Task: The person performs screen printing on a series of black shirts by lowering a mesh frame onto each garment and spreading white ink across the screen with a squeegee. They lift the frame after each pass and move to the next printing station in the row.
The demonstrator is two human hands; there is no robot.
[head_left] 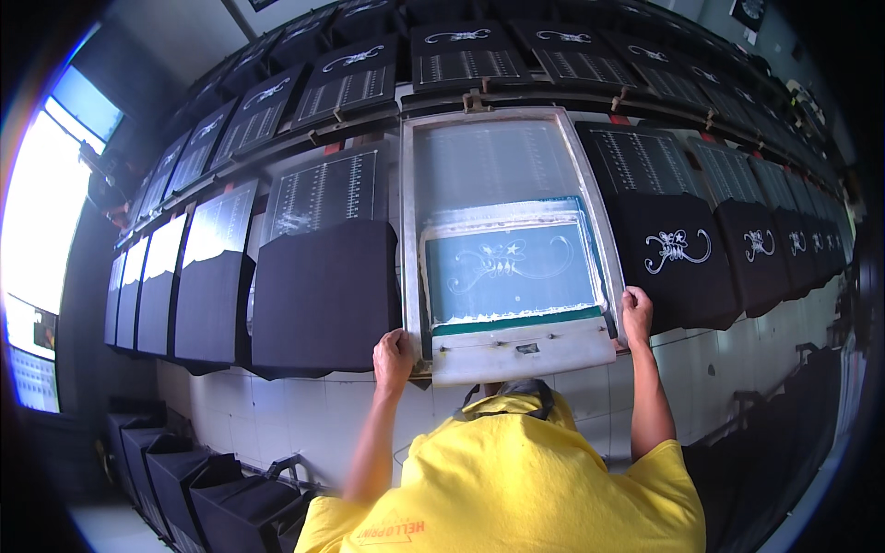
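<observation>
L hand [394, 358] is clenched on the lower L corner of the screen frame [411, 230]; R hand [636, 316] has fingers curled round the R rail, a bit higher. Frame sits mid-pic, approx. flat between the rows' neighbours, w/ its pale bolted bar [525, 369] nearest the yellow shirt [516, 470] at bottom centre. In the frame, the blue-green stencil panel [502, 290] shows the scroll motif; whitish smears, prob. ink, run along its upper & lower edges. No squeegee visible in either hand.

Progress, as far as I can judge: R of frame, the near-row black cloth [678, 300] bears a white motif, as do those beyond it toward the R edge, so these look done. Far row along the top, e.g. the cloth at top centre [461, 37], carries motifs too. L of frame, the dark cloth [323, 295] & the next one [210, 309] look plain, so prob. left to do, along w/ the rest toward the L edge. Cloth under the screen: can't tell if printed, nor whether the frame is fully down or slightly raised.
</observation>
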